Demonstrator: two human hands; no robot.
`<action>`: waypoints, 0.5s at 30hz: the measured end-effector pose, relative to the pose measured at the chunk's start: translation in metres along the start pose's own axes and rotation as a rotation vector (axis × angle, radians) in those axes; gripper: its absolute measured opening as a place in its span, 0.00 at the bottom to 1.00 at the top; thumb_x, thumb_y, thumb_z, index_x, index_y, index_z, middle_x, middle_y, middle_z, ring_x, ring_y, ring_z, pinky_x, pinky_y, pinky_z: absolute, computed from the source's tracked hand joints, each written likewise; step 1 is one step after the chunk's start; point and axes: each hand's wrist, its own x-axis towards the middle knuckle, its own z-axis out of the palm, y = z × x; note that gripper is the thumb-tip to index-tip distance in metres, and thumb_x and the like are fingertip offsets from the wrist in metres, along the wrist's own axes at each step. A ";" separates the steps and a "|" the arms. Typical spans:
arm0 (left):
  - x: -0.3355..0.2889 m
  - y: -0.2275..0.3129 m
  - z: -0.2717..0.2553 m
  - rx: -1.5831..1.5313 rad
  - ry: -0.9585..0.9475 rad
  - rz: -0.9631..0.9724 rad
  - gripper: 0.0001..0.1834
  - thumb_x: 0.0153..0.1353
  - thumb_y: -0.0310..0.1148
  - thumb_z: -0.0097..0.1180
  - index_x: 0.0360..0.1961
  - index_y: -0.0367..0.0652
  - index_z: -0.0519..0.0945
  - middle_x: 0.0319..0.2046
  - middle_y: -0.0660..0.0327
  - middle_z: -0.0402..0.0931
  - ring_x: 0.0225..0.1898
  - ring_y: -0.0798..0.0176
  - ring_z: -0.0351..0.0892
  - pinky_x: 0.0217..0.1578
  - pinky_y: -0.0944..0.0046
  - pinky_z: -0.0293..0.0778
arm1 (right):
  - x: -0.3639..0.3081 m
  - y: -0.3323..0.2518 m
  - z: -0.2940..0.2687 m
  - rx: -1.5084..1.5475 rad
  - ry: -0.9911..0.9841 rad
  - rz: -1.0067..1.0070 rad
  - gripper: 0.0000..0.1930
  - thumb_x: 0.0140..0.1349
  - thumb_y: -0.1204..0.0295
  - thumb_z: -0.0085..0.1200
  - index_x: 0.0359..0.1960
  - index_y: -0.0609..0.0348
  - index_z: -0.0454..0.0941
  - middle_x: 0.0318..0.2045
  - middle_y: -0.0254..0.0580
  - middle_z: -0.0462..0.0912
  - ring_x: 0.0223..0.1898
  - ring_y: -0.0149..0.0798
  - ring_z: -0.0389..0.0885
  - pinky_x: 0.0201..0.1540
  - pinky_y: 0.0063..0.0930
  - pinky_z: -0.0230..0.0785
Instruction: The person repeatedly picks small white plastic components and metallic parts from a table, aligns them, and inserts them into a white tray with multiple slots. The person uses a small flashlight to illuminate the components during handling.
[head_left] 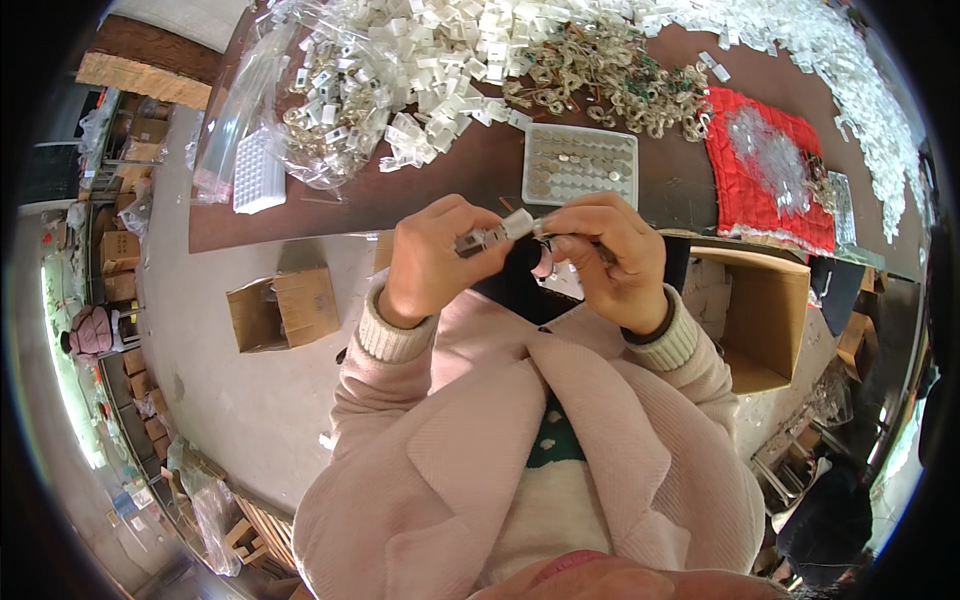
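Note:
Close in front of my chest, at the table's near edge, both hands are raised together. My left hand (435, 255) is closed on small white plastic casings (515, 224), with one end sticking out past the fingertips toward the right. My right hand (620, 255) has its fingers curled in a pinch against that end; the small, partly shiny thing between them is too small and covered to name. Just beyond the hands lies a white tray (528, 178) with rows of round, coin-like metal discs.
A heap of white casings (450, 50) covers the far table, beside coiled wired parts (600, 75). Clear plastic pieces lie on a red cloth (725, 180) at right. A white ridged block (260, 175) stands left. Cardboard boxes (305, 305) (770, 320) sit below the table.

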 end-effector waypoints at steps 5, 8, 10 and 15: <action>0.001 0.016 -0.002 -0.182 0.016 0.085 0.16 0.44 0.19 0.72 0.38 0.34 0.85 0.30 0.60 0.80 0.28 0.71 0.77 0.28 0.71 0.71 | 0.003 -0.003 0.003 -0.089 -0.020 -0.130 0.13 0.59 0.87 0.60 0.44 0.60 0.82 0.39 0.45 0.82 0.33 0.37 0.84 0.37 0.26 0.78; -0.002 0.020 0.011 -0.351 0.181 0.026 0.21 0.46 0.18 0.73 0.45 0.33 0.83 0.33 0.61 0.82 0.31 0.71 0.78 0.30 0.71 0.73 | -0.002 -0.002 0.008 -0.013 0.147 -0.111 0.11 0.62 0.87 0.58 0.45 0.63 0.81 0.40 0.45 0.82 0.34 0.35 0.84 0.38 0.24 0.78; -0.008 0.026 0.024 -0.631 0.267 -0.092 0.24 0.48 0.18 0.72 0.49 0.32 0.81 0.36 0.61 0.83 0.34 0.70 0.80 0.33 0.72 0.76 | -0.005 0.001 0.017 0.237 0.277 -0.041 0.09 0.65 0.86 0.57 0.46 0.66 0.80 0.41 0.46 0.81 0.36 0.33 0.85 0.39 0.22 0.78; -0.011 0.031 0.053 -1.184 0.216 -0.155 0.15 0.61 0.18 0.64 0.50 0.32 0.78 0.38 0.58 0.81 0.35 0.69 0.81 0.36 0.69 0.81 | -0.009 0.005 0.021 0.261 0.260 -0.083 0.08 0.66 0.85 0.56 0.46 0.68 0.79 0.44 0.47 0.80 0.39 0.33 0.85 0.40 0.21 0.79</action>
